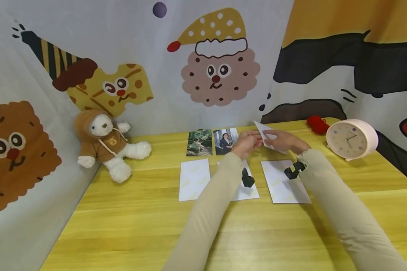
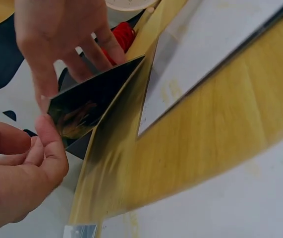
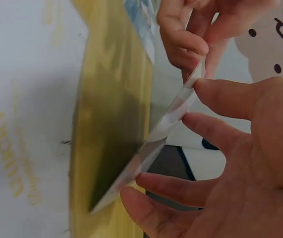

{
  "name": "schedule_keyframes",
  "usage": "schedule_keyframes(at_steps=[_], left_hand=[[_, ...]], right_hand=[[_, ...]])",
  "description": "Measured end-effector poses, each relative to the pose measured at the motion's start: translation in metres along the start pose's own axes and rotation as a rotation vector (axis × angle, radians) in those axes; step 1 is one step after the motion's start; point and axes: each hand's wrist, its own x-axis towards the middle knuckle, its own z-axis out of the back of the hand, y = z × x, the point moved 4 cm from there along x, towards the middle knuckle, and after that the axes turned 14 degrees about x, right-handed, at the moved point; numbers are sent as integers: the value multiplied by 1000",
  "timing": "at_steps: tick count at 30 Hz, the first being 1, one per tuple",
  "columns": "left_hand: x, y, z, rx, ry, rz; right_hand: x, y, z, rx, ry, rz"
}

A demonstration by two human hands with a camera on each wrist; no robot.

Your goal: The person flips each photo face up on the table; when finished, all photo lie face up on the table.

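A photo card (image 1: 266, 137) is tilted up off the table, its white back towards the head view and its dark printed side (image 2: 94, 106) towards the left wrist view. My left hand (image 1: 247, 143) pinches one corner of it between thumb and fingers. Spread, fairly straight fingers of my right hand (image 1: 285, 141) touch its white back and edge, as the right wrist view shows. Two photos lie picture side up to the left, a forest photo (image 1: 199, 143) and a portrait of a person in a suit (image 1: 220, 142), partly covered by my left hand.
Nearer me lie three white cards, the left card (image 1: 194, 180), the middle card (image 1: 245, 192) partly under my left arm, and the right card (image 1: 281, 184). A plush bear (image 1: 110, 145) sits at left. Red yarn (image 1: 317, 125) and a round clock (image 1: 351, 138) stand at right.
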Motion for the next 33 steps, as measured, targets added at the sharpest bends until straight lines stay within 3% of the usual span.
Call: schedule_keyframes(at_steps=[4, 9, 18, 23, 29, 33], left_hand=[[0, -2, 3, 9, 32, -44], [-2, -7, 9, 111, 69, -96], [-7, -14, 18, 192, 105, -114], [-10, -15, 23, 248, 123, -132], [-11, -18, 23, 427, 54, -183], [-13, -21, 22, 649, -33, -243]], right_hand=[[-2, 8, 0, 68, -9, 19], [-7, 15, 1, 210, 10, 39], [-8, 20, -1, 329, 47, 137], [-7, 18, -3, 409, 29, 206], [-9, 21, -3, 450, -123, 332], [-12, 24, -2, 454, -192, 384]])
